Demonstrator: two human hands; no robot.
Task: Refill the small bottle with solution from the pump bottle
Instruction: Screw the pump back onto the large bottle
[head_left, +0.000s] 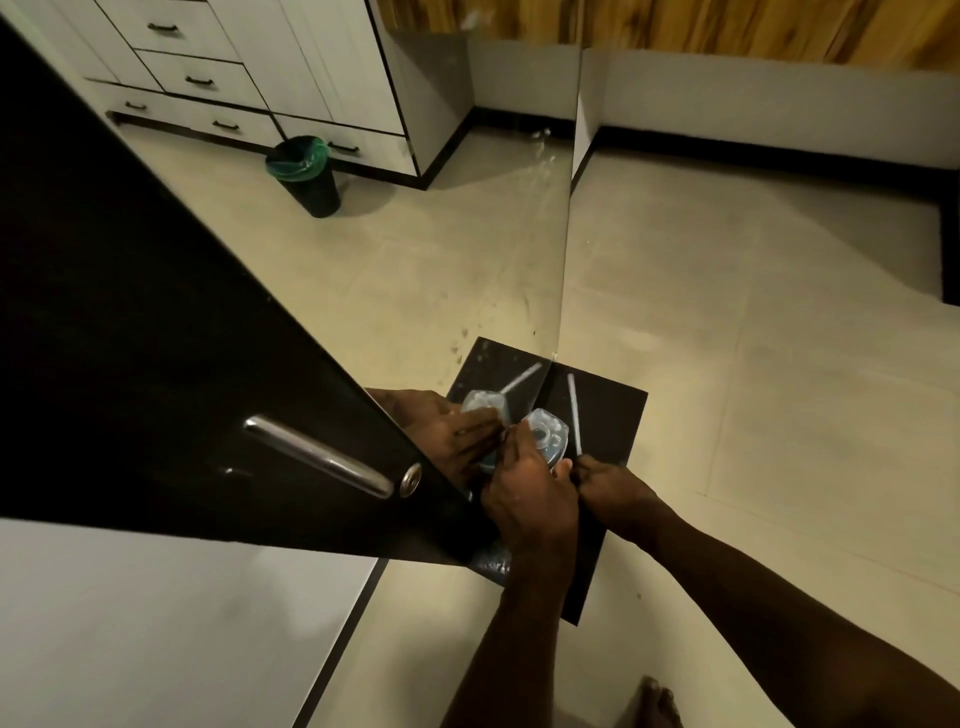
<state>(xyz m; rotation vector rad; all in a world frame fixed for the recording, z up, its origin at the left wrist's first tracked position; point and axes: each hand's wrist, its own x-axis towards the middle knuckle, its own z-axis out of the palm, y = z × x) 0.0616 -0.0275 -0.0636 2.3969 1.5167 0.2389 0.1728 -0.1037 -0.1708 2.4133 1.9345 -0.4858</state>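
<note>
Presently, the left hand (524, 493) has its fingers (511, 441) wrapped around a clear plastic bottle (545, 439), uncapped, its round mouth facing up; pale blue liquid shows low inside. Just right of those fingers, the right hand (605, 483) pinches the lower end of a thin white pump tube (573, 410), which rises clear of the bottle. Both sit over a small black counter (618, 410) beside a mirror (363, 234) reflecting them. A black bin with green liner (306, 174) appears in the mirror, well away.
</note>
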